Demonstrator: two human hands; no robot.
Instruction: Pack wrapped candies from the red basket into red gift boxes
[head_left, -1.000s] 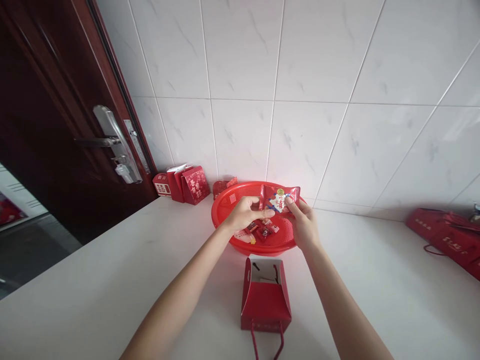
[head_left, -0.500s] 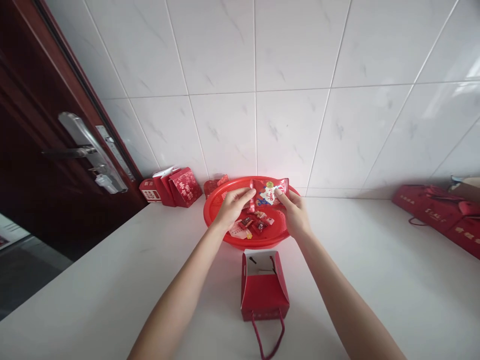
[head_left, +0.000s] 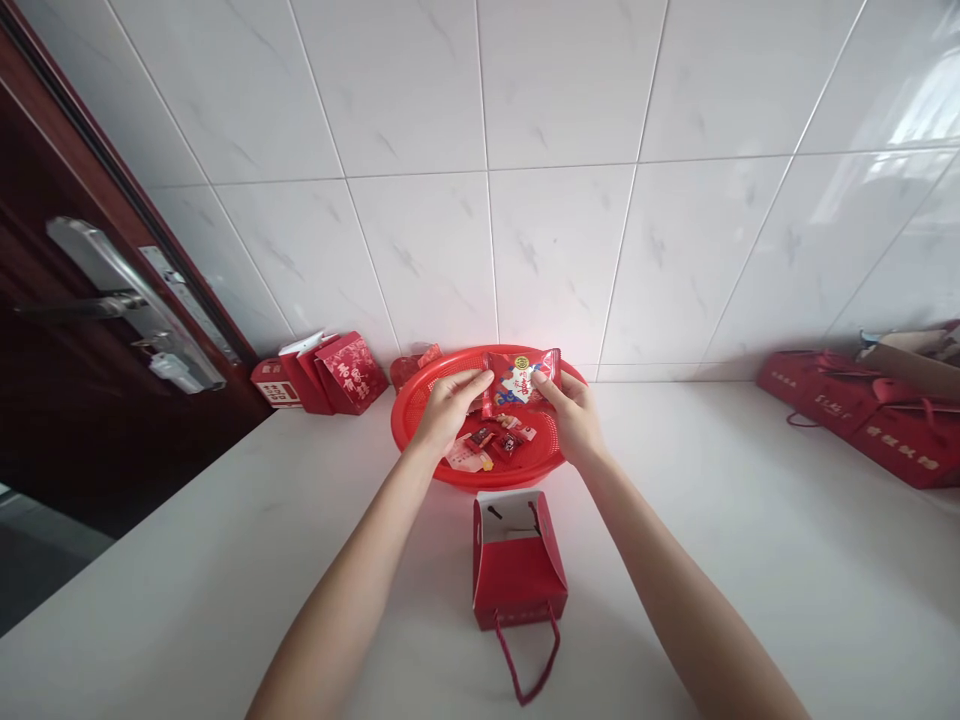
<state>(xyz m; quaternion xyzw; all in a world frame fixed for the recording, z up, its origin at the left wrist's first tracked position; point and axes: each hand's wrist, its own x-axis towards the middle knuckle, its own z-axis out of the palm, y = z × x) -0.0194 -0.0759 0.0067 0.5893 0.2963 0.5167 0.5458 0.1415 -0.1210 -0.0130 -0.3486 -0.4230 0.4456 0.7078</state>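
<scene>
A red snack packet [head_left: 521,383] with a blue and white print is held up over a round red plastic basket [head_left: 405,425]. My left hand [head_left: 450,405] pinches its left end, and my right hand [head_left: 571,410] grips its right end with the thumb on the front. Several small wrapped candies [head_left: 506,440] and a pale pink packet [head_left: 466,457] lie in the basket. Just in front of the basket stands a small red box [head_left: 520,580] with its top open and a cord handle hanging toward me.
Folded red gift boxes [head_left: 349,373] stand by the wall at the left, near a dark red door [head_left: 67,380]. A row of red boxes [head_left: 847,405] lies at the right on the white table [head_left: 675,480]. Tiled wall rises behind.
The view has shifted slightly, so everything sits a little further left in the picture. Both hands still hold the packet, whose front now faces me a bit more squarely.
</scene>
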